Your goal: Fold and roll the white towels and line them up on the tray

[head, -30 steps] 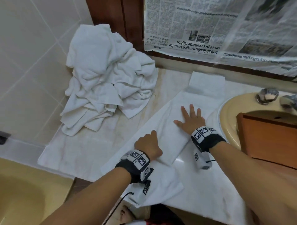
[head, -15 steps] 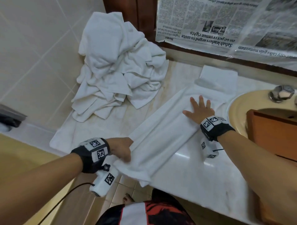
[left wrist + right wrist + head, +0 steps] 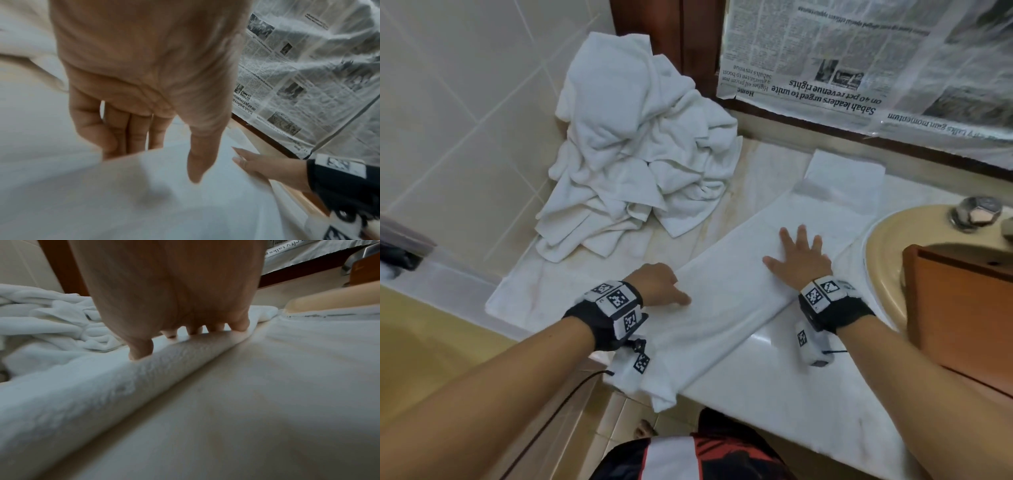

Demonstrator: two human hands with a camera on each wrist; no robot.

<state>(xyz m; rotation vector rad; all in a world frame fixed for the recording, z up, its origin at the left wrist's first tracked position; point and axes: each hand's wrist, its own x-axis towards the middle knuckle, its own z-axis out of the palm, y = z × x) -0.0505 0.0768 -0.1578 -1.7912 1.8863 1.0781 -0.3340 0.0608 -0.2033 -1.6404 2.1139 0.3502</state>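
towel (image 3: 726,308) folded into a long strip, near end over bench (image 3: 808,394) front edge | left hand (image 3: 659,286) pinches its left edge | right hand (image 3: 799,262) flat on it, fingers spread | unrolled | pile (image 3: 640,144) at back-left corner untouched | tray not visible

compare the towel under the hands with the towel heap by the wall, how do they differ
The folded towel lies flat as a long smooth strip; the towel heap is crumpled and piled high. The right hand and left hand are on the strip; nothing touches the heap. Both are white and lie on the counter.
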